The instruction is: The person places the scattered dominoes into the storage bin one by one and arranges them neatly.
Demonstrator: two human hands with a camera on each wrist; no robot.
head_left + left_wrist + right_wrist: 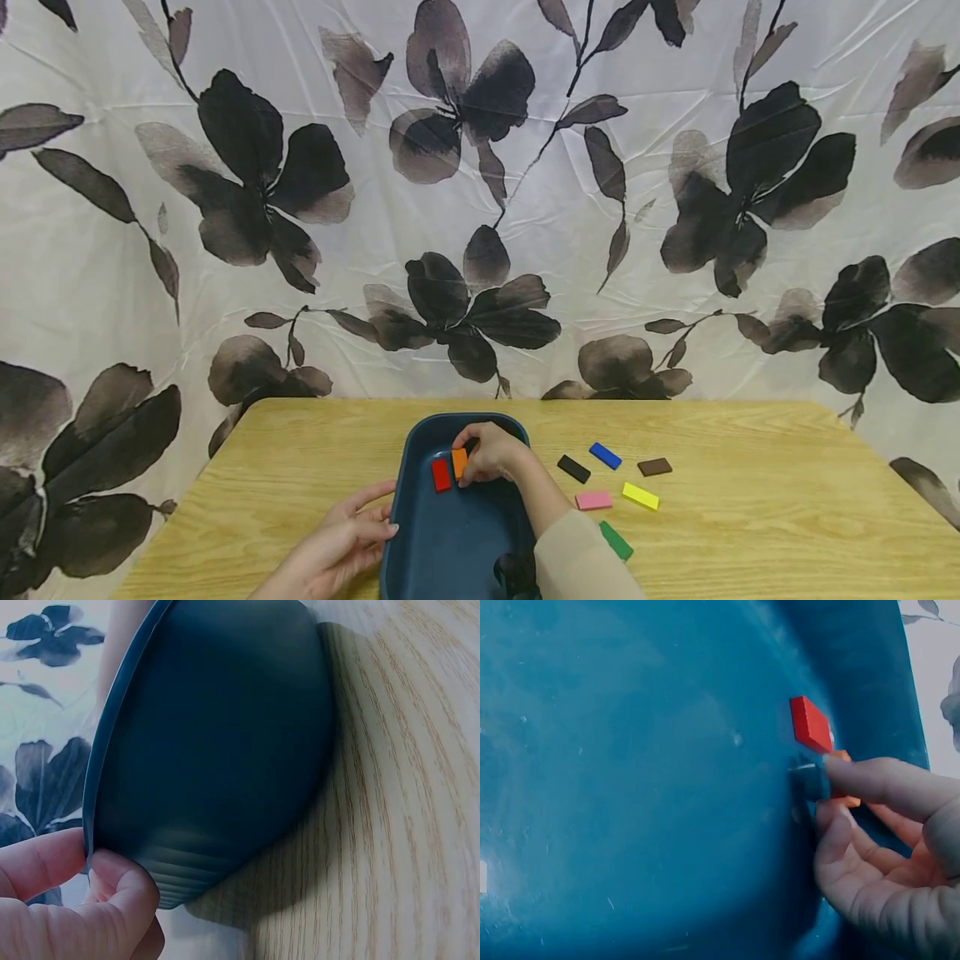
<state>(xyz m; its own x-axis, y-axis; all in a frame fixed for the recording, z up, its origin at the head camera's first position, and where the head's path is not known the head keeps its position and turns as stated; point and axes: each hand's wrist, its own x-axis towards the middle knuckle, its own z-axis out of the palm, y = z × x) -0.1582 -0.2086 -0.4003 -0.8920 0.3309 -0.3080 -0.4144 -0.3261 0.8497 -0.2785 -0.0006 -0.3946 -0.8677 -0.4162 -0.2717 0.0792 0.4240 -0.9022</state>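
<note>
A dark blue tray (442, 558) stands on the table. My right hand (491, 454) reaches into its far part and pinches an orange block (460, 463) between thumb and fingertips. Just left of that, a red block (441, 476) lies on the tray floor; the right wrist view shows the red block (810, 724) beside my fingers, which partly hide the orange block (847, 801). At the tray's left side is my left hand (348, 533). In the left wrist view, thumb and finger of the left hand (82, 907) pinch the tray rim (88, 817).
On the table right of the tray lie several flat blocks: black (573, 468), blue (605, 455), brown (655, 466), yellow (641, 496), pink (594, 500) and green (617, 540), the last partly behind my right sleeve (585, 558). A floral curtain (600, 275) hangs behind the table.
</note>
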